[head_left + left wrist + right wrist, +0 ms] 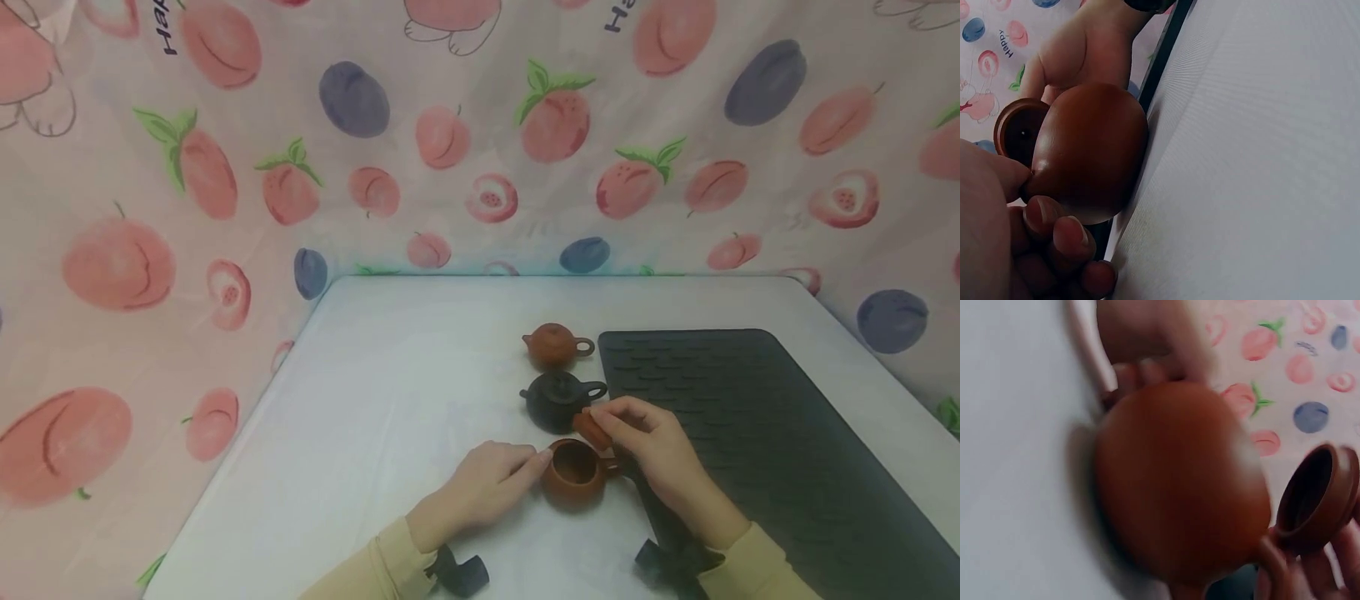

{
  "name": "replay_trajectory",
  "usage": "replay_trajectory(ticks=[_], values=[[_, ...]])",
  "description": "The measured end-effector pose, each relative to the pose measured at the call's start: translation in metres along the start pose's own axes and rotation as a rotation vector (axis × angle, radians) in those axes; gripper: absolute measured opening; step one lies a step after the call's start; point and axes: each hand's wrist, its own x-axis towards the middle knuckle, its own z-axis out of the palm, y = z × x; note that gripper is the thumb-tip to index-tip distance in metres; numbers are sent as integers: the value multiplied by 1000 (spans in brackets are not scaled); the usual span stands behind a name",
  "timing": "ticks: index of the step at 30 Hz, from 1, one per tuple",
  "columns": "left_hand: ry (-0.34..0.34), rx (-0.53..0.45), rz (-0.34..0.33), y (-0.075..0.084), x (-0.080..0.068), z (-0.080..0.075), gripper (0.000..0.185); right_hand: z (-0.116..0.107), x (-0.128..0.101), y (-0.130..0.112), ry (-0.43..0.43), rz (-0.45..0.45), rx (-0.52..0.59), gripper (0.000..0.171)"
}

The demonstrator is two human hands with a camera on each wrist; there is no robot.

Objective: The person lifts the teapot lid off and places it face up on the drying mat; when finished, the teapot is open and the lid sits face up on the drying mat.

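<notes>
An open reddish-brown teapot (573, 475) stands on the white table (390, 400) near the front. My left hand (542, 460) pinches its spout side between thumb and fingers (1060, 234). My right hand (600, 423) pinches the teapot's lid (592, 431), tilted, just above the pot's rim by the handle. In the left wrist view the round teapot body (1091, 150) fills the middle with the lid (1017, 130) behind it. The right wrist view is blurred and shows the teapot body (1179, 481) with the lid (1316, 490) at its right.
A black teapot (558, 400) with its lid on stands just behind the open pot, and a second brown teapot (555, 344) behind that. A black ribbed mat (750, 417) covers the table's right side. Fruit-print cloth (225, 208) hangs behind and at the left.
</notes>
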Motion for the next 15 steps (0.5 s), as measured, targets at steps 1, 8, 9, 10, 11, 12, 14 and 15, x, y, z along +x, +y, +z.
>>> replay_trajectory(ticks=[1, 8, 9, 10, 11, 12, 14, 15], values=[[1, -2, 1, 0, 0, 0, 52, -2, 1, 1, -5, 28, 48, 29], [5, -11, 15, 1, 0, -2, 51, -15, 6, 4, -169, 193, 538, 21], [6, -14, 17, 1, -1, -2, 51, -18, 7, 5, -204, 201, 601, 24], [6, -16, 19, 1, -1, -2, 51, -20, 7, 6, -239, 207, 666, 27], [9, -18, 22, 1, -1, -2, 51, -23, 8, 7, -272, 212, 733, 30], [10, -21, 23, 0, -1, -2, 51, -25, 8, 8, -299, 212, 786, 33], [12, -26, 22, 0, -1, -1, 51, -30, 9, 9, -325, 222, 878, 36], [11, -29, 18, 0, -1, -1, 51, -32, 9, 9, -326, 231, 915, 37]])
